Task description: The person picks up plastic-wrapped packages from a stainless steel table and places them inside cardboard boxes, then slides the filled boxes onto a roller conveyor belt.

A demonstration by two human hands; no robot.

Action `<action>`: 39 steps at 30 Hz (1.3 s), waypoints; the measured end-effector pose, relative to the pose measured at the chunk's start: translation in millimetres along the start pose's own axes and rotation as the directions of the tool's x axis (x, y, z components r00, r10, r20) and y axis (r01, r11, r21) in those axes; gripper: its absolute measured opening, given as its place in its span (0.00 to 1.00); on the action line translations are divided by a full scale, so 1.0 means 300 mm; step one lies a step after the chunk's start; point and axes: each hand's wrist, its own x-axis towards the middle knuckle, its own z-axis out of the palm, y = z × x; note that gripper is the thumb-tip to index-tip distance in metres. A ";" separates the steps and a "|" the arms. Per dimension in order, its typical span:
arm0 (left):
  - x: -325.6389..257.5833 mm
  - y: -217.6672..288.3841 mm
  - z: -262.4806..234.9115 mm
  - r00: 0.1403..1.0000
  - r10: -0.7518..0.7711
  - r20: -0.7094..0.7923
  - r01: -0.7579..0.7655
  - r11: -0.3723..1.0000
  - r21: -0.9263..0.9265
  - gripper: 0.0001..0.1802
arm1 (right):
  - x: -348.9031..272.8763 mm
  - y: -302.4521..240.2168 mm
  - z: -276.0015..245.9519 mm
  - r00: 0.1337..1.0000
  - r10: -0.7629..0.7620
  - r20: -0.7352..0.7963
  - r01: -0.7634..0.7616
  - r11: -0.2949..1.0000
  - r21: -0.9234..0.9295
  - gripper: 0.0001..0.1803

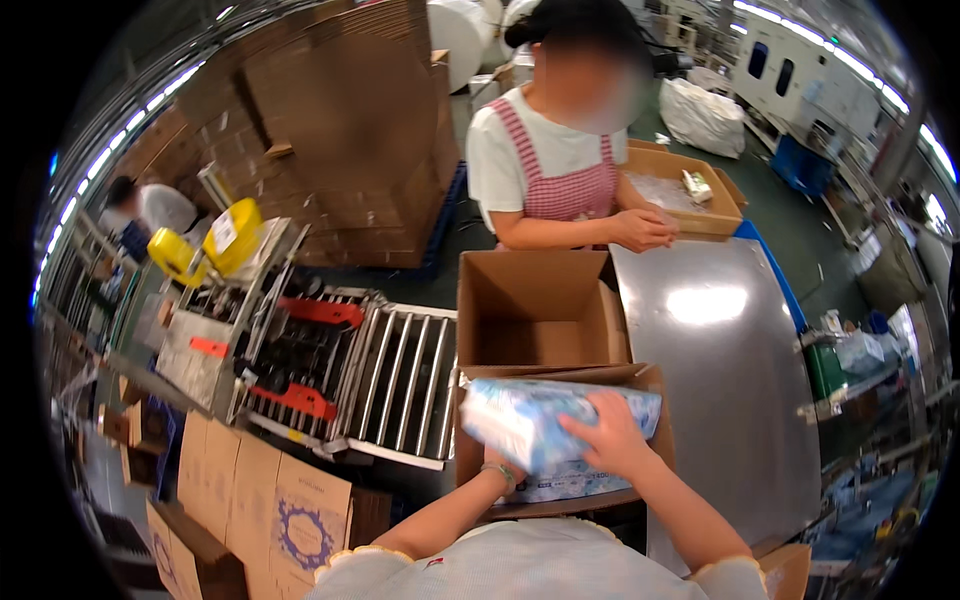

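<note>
A blue-and-white plastic pack lies tilted across the top of the near cardboard box. My right hand grips it from above on its right part, thumb and fingers spread over the wrap. My left hand, with a band at the wrist, reaches in at the box's left side below the pack, which hides its fingers. Under the raised pack, another blue pack sits inside this box. Just beyond stands a second open cardboard box with nothing visible in it.
A steel table extends on the right. To the left are a roller conveyor and a taping machine with yellow rolls. A co-worker stands opposite, hands together, beside a carton. Folded cardboard stands at lower left.
</note>
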 end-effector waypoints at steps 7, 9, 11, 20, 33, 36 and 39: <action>-0.076 -0.048 -0.101 0.982 0.050 -0.185 -0.084 0.980 -0.181 0.40 | 0.007 0.220 0.352 0.879 0.244 0.408 -0.179 0.965 -0.193 0.40; -0.060 -0.067 -0.054 0.952 -0.024 -0.305 -0.005 0.995 -0.095 0.43 | -0.024 0.228 0.347 0.865 0.334 0.375 -0.277 0.940 -0.200 0.42; -0.016 -0.100 0.003 0.985 -0.064 -0.160 0.051 0.995 -0.085 0.46 | -0.104 0.276 0.361 0.833 0.408 0.373 -0.358 0.913 -0.198 0.47; -0.050 -0.086 -0.018 0.997 -0.054 -0.056 0.062 0.988 0.144 0.45 | -0.282 0.366 0.285 0.863 0.317 0.393 -0.327 0.944 -0.043 0.39; -0.254 -0.303 0.045 0.869 -0.471 -0.152 0.278 0.719 -0.637 0.20 | -0.439 0.298 0.179 0.357 0.910 0.211 -0.934 0.354 0.053 0.20; -0.259 -0.351 0.006 0.906 -0.397 -0.143 0.223 0.738 -0.637 0.20 | -0.390 0.225 0.204 0.367 0.914 0.172 -0.929 0.369 0.026 0.19; -0.286 -0.464 -0.030 0.917 -0.342 -0.203 0.131 0.742 -0.657 0.20 | -0.374 0.162 0.289 0.352 0.929 0.114 -0.936 0.349 0.043 0.19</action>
